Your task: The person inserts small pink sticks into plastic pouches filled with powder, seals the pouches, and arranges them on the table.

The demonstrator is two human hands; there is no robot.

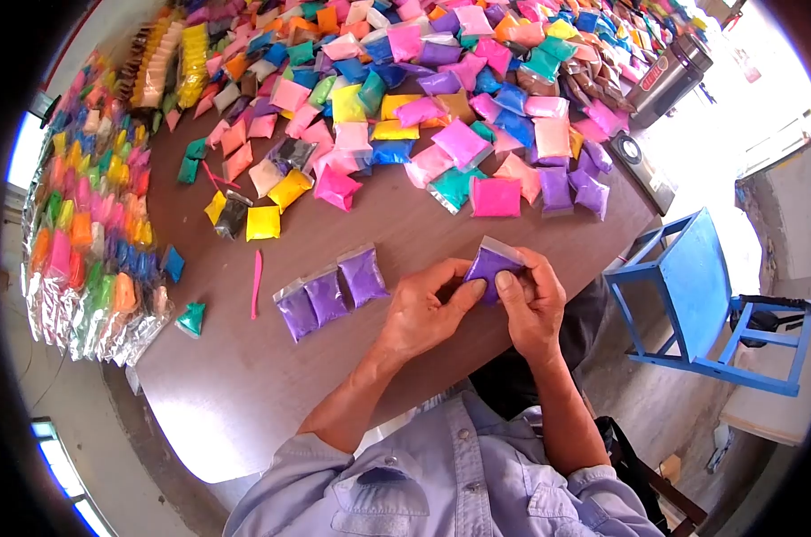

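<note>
Between my left hand [432, 302] and my right hand [532, 300] is a small clear packet filled with purple clay-like stuff [493, 263]. Thumbs and fingers of both hands pinch it near the table's front edge. To the left of my left hand, three similar purple packets [326, 299] lie side by side in a slanting row on the brown table [405, 225]. A thin pink plastic stick [257, 285] rests farther left, close to a green packet [191, 319].
A large heap of colourful packets [405, 107] covers the table's far side. Bundled strips of packets [92, 224] line the left edge. At the right stand a dark flask [672, 79], a scale-like device [642, 166] and a blue stool [705, 286] beside the table.
</note>
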